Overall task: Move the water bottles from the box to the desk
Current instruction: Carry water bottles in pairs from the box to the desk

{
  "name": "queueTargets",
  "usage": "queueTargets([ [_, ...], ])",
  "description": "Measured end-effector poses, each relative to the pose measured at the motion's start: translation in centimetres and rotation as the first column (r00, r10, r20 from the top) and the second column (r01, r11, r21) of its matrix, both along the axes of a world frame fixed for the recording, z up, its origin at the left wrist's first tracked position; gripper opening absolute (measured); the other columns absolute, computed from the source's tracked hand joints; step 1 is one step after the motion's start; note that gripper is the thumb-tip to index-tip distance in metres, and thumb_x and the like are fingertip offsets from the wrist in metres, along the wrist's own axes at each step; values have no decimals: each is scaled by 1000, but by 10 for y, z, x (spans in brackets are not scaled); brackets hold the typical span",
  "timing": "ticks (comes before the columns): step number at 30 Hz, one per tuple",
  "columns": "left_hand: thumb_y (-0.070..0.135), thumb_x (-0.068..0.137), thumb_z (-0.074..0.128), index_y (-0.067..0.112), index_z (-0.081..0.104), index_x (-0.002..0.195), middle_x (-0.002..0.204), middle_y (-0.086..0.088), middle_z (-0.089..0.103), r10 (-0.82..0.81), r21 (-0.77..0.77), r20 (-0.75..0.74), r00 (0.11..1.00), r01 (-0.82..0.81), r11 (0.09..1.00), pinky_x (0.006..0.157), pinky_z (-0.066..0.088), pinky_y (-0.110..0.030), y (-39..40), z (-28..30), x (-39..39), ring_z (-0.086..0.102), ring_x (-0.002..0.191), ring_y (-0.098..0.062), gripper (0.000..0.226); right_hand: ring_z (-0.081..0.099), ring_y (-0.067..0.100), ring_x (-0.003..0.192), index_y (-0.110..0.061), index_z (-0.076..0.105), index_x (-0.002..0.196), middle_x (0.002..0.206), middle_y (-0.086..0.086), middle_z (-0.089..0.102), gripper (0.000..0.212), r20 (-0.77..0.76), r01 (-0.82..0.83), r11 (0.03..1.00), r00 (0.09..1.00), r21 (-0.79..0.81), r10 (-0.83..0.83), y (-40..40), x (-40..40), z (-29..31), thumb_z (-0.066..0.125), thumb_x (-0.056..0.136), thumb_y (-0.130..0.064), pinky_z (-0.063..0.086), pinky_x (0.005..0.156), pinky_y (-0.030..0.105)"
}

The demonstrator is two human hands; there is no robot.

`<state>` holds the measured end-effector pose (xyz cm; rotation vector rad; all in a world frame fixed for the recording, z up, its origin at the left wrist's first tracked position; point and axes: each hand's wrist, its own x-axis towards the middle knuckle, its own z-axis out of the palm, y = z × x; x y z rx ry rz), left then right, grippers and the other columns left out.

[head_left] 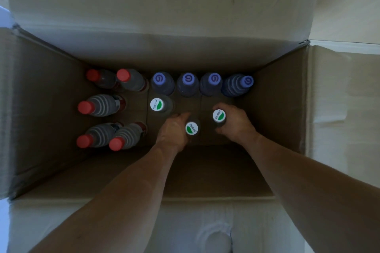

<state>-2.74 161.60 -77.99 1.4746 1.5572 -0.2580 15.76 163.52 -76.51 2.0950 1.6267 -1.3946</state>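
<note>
Deep in the big brown cardboard box [273, 96], the left hand [173, 129] wraps around one clear white-capped water bottle [191, 128]. The right hand [234, 124] wraps around another white-capped bottle [219, 115]. Red-capped bottles [123, 75] and purple-capped bottles [187, 78] stand nearby.

A big brown cardboard box [61, 109] stands open. On its bottom stand five bottles with red caps [85, 107], four with purple caps [187, 78] and three with white-and-green caps [156, 104].

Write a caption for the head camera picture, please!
Left hand and right hand each grip a white-capped bottle inside the cardboard box.
</note>
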Motion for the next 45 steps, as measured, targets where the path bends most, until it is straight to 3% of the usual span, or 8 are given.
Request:
queueTargets([
  [11,9,79,81,15,47,145,136,-11,59,-68,61,-20,997,69,996,105,49,-40,5,-4,7,57,125,-28,74,54,27,125,-24,47,133,131,7,58,69,-6,-11,1000,1000,11,11,-7,12,-9,80,76,-3,49,103,43],
  [18,14,70,88,20,59,120,115,0,68,87,107,197,977,-110,988,92,53,-33,13,65,-4,64,109,-18,58,59,26,115,-22,46,124,120,5,63,67,-117,54,998,992,38,-50,1,20,54,85,71,-7,51,98,45],
  [24,24,61,86,28,52,93,84,13,65,216,113,283,935,-256,960,65,44,-17,27,125,-18,60,79,6,47,57,11,96,-27,57,113,101,-10,64,64,-143,147,984,981,101,-132,22,23,116,92,59,-21,44,80,21],
  [30,13,67,86,30,67,105,99,8,76,375,-65,427,823,-386,920,94,53,-38,56,198,-33,70,96,-8,46,67,19,101,-29,67,97,93,-8,75,46,-410,390,915,821,-104,-397,42,22,183,86,62,-7,55,91,46],
  [34,32,68,83,34,71,100,97,9,76,470,-161,492,733,-453,877,75,47,-34,67,261,-37,71,87,-5,34,65,22,106,-29,68,102,105,-3,73,44,-499,431,883,732,-187,-463,48,17,237,84,64,-12,51,94,48],
  [37,46,65,82,27,66,112,102,3,76,527,-203,500,687,-499,843,80,50,-39,71,309,-39,72,94,-19,53,65,22,106,-33,68,107,105,-4,74,45,-564,439,868,667,-231,-487,49,12,281,83,68,-15,51,92,48],
  [41,48,77,78,27,67,113,101,-2,77,515,-222,555,653,-480,849,77,50,-36,72,367,-38,75,86,-15,42,64,27,107,-36,67,104,108,1,72,41,-602,500,827,586,-258,-542,50,0,336,84,70,-21,50,92,53],
  [45,55,79,76,29,61,121,109,-9,74,566,-291,538,625,-492,820,91,54,-52,73,412,-38,71,102,-32,52,61,32,109,-28,53,124,122,10,62,54,-630,606,746,471,-278,-617,45,-11,386,80,78,-25,49,94,57],
])
